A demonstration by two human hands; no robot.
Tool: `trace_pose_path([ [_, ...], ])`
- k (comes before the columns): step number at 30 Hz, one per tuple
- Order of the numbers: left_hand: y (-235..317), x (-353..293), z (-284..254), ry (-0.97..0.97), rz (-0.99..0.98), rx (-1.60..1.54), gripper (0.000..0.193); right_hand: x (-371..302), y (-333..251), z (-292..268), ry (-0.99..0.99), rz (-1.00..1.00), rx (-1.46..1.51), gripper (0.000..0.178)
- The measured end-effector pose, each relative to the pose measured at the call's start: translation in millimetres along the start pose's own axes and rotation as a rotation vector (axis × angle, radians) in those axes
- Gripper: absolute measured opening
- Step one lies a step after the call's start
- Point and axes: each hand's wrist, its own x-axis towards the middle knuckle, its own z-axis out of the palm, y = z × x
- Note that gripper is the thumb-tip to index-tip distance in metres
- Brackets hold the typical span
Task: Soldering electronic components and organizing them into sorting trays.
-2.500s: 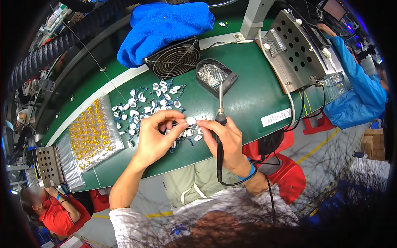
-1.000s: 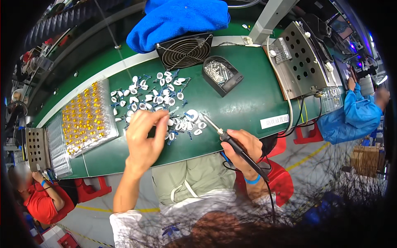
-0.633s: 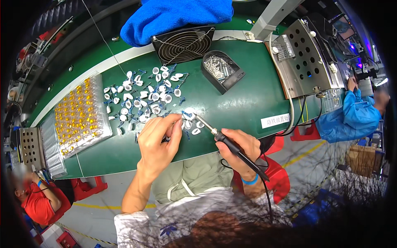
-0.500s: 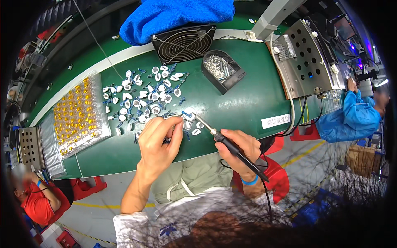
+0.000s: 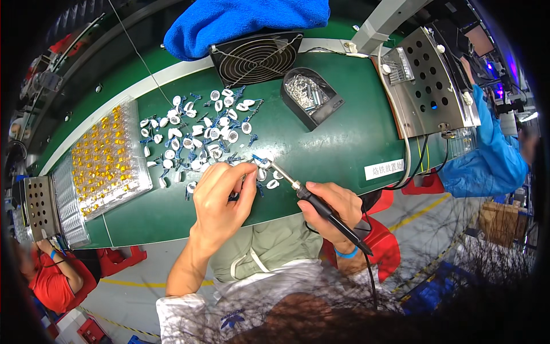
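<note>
My right hand grips a soldering iron by its black handle. The iron's metal shaft slants up and left, its tip at a small white oval part with blue wires. Close beside that part, my left hand is closed in a pinch, thumb against forefinger. What sits between those fingertips is too small to make out. Many similar white oval parts with short blue wires lie scattered across the green bench, beyond and left of my hands.
A black bin of small metal pieces stands behind a black fan's right side. Clear trays with yellow pieces lie left. A perforated metal box and blue towel are farther back. Co-workers in a blue sleeve and red shirt sit aside.
My hands keep nearly the same pose, with the iron's tip still at the white part. At the right, the blue-sleeved co-worker's arm has risen. The whole view has shifted slightly.
</note>
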Motion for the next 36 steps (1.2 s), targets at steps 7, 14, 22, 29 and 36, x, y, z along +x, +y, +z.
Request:
trace_pose_path([
  [7, 0.1, 1.1, 0.7, -0.014, 0.031, 0.030, 0.020, 1.3, 0.5, 0.6, 0.016, -0.018, -0.005, 0.035],
  [14, -2.9, 1.9, -1.7, 0.004, 0.042, 0.048, 0.021, -2.5, 1.7, -2.8, 0.012, 0.015, 0.081, 0.033],
  [22, -15.3, 4.7, -40.5, 0.086, 0.164, 0.300, 0.023, 3.3, -0.8, 4.5, 0.111, 0.127, 0.213, 0.045],
  [29, -56.2, 0.9, -173.3, 0.071, 0.022, 0.543, 0.020, 0.7, 16.9, 26.8, 0.094, 0.087, 0.309, 0.052],
  [36, -67.7, -13.1, -190.0, -0.091, 0.038, 0.593, 0.017, 2.8, 13.6, 23.4, 0.113, 0.078, 0.284, 0.050],
])
